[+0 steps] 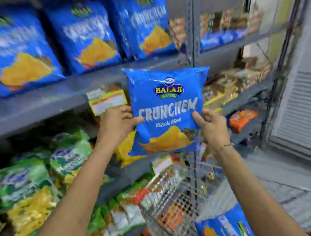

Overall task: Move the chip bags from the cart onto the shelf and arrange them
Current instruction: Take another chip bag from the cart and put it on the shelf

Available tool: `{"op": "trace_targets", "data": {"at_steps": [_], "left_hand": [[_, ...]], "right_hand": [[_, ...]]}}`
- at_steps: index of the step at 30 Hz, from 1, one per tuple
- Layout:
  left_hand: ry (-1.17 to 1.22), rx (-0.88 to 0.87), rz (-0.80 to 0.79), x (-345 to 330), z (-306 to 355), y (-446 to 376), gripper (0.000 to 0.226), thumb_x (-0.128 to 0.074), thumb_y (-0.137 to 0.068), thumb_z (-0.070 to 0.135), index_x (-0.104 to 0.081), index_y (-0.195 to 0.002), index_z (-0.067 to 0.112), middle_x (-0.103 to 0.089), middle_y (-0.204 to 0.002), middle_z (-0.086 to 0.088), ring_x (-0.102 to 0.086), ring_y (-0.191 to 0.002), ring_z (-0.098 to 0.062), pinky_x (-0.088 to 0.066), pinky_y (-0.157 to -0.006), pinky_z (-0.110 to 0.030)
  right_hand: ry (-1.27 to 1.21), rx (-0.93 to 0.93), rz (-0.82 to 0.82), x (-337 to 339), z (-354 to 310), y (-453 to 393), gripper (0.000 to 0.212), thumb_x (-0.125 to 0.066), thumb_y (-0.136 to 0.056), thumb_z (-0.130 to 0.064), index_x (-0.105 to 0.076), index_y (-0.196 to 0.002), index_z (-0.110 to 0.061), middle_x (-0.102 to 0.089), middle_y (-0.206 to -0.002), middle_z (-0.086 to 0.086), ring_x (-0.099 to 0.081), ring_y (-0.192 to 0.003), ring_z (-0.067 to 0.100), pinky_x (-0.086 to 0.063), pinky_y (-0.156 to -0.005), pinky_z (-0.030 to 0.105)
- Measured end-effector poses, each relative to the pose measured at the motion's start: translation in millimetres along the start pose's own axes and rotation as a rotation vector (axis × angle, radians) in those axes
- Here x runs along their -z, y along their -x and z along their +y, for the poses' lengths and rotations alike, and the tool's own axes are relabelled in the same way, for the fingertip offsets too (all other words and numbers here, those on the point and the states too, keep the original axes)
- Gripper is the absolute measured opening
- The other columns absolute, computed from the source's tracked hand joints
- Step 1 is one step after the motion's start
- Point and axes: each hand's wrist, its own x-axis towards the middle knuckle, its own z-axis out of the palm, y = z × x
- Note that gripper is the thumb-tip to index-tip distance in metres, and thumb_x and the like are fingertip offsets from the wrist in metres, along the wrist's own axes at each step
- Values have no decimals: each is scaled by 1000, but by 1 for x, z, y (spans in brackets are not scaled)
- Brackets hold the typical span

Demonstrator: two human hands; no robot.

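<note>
A blue Crunchem chip bag [166, 110] hangs upright above the wire cart [176, 202], pinched at its edges by the left hand [117, 126] and right hand [210, 127]. Best lifted level and stood beside the matching bags [141, 24] on the shelf [46, 100] above the cart.

Head camera looks down, close to shelf [27, 111].

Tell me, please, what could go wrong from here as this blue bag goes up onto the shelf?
The held bag is pinched only at its lower edges by the left hand and right hand, so it might slip. Pushed in carelessly, it may topple the standing blue bags.
</note>
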Motion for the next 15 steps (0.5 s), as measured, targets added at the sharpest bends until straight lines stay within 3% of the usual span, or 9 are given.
{"op": "trace_targets", "data": {"at_steps": [2,4,7,9,11,13,15], "left_hand": [[-3,-53,66,35,27,4,15,-72,-73,4,-63,-74,17,-65,-67,2,-55,-43,6,-53,-49,-17],[-14,-91,127,68,46,7,18,-71,-74,5,-62,-72,20,-65,-68,-5,-55,-45,4,-52,-48,-15],[-29,-131,245,117,67,3,14,-74,-73,9,-63,-78,16,-67,-71,-7,-63,-61,-11,-58,-59,-28],[-49,-135,320,147,76,-4,19,-79,-68,16,-64,-79,19,-72,-80,-10,-67,-73,-23,-59,-70,-37],[-40,-125,383,170,81,-12,20,-79,-68,17,-64,-83,16,-72,-85,-13,-68,-70,-22,-60,-67,-34],[-45,-130,476,194,85,-24,19,-77,-71,16,-63,-84,17,-70,-79,-6,-65,-58,-10,-57,-53,-23],[-46,-108,533,206,88,-32,24,-78,-71,17,-62,-89,14,-69,-78,-1,-64,-60,-11,-55,-55,-23]], "right_hand": [[-65,44,-43,-26,-33,-17,8,-64,-83,-9,-60,-78,-13,-72,-64,-8,-62,-67,1,-53,-66,19],[-121,84,-108,-56,-65,-31,9,-62,-84,-4,-62,-81,-13,-71,-58,-18,-63,-59,-6,-52,-58,11],[-172,97,-219,-100,-102,-48,5,-65,-83,-10,-66,-88,-11,-76,-73,-8,-70,-70,5,-57,-66,21],[-168,99,-248,-131,-119,-62,26,-69,-80,-21,-66,-102,-6,-74,-98,8,-70,-92,19,-57,-83,36],[-171,102,-276,-160,-136,-72,41,-70,-80,-24,-60,-113,-2,-68,-113,14,-65,-104,26,-54,-92,42],[-188,97,-339,-196,-146,-87,39,-67,-82,-21,-58,-116,-2,-66,-114,13,-64,-105,25,-53,-93,38],[-197,97,-350,-219,-152,-92,33,-66,-84,-19,-58,-111,-3,-67,-104,4,-64,-94,15,-56,-83,22]]}}
